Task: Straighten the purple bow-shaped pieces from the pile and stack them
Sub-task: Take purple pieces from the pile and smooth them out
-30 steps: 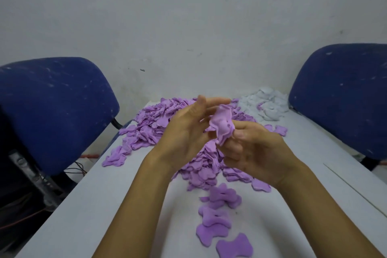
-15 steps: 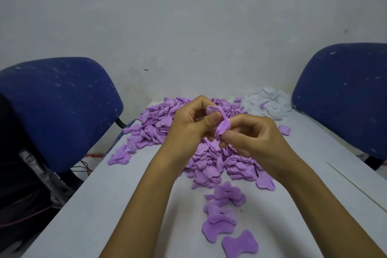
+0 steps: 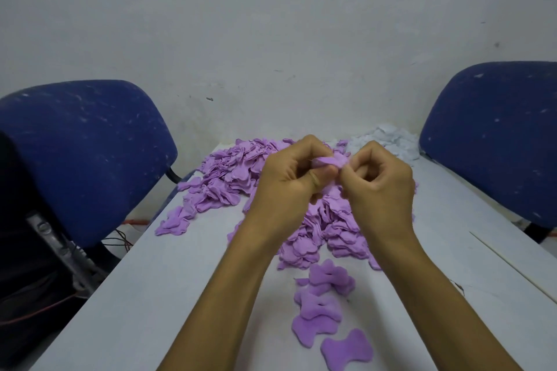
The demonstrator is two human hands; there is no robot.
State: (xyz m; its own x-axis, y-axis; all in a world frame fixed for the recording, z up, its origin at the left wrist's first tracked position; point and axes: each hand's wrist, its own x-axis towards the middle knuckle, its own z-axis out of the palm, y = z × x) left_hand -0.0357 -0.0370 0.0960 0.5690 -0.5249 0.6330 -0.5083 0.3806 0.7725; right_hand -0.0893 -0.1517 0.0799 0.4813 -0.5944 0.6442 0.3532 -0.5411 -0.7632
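Fingers of the left hand [image 3: 289, 178] and right hand [image 3: 376, 181] are pinched on one bow piece [image 3: 330, 160], apparently being straightened; next, it should be laid on the stack [image 3: 328, 278].

no text, label, brand, number or sign can be read anywhere — not on the wall, the chairs, the table or the purple pieces.

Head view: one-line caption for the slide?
Left hand and right hand pinch a purple bow piece between them above the purple pile on the table.
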